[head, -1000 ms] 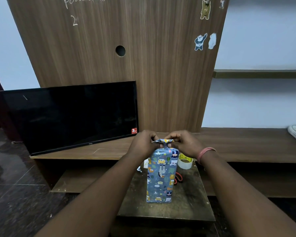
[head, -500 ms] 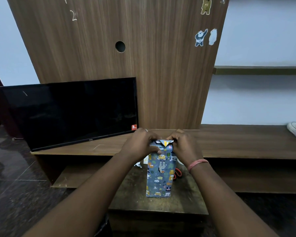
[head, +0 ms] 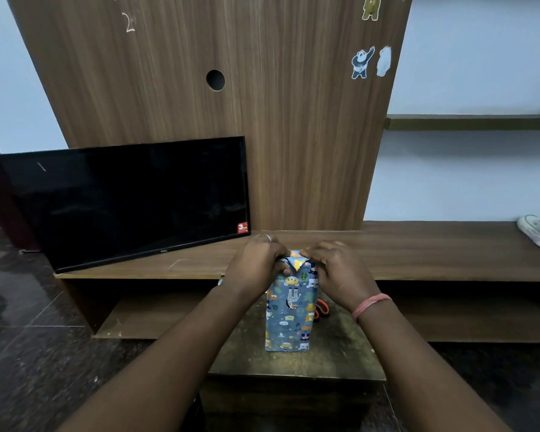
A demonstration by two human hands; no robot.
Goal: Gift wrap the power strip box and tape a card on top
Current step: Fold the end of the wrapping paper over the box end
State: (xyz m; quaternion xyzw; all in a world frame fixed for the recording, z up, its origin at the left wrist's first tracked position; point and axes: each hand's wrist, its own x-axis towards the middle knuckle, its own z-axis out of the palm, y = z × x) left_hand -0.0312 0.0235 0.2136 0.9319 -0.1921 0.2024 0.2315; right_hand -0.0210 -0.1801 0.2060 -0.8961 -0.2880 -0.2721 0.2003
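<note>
- The wrapped box (head: 290,310), covered in blue paper printed with cartoon animals, stands upright on its short end on the small dark bench (head: 340,347).
- The left hand (head: 256,266) sits at the box's upper left corner, fingers curled and pinching the folded paper at the top.
- The right hand (head: 337,269) mirrors it at the upper right corner, fingers bent over the top edge and gripping the paper; a pink band circles that wrist.
- Between the two hands a triangular paper flap (head: 297,260) points downward over the box's near face.
- Something orange-handled (head: 322,310) peeks out just behind the box on the right; I cannot tell what it is.
- A dark television (head: 131,201) leans against the wooden panel (head: 231,104) beyond.
</note>
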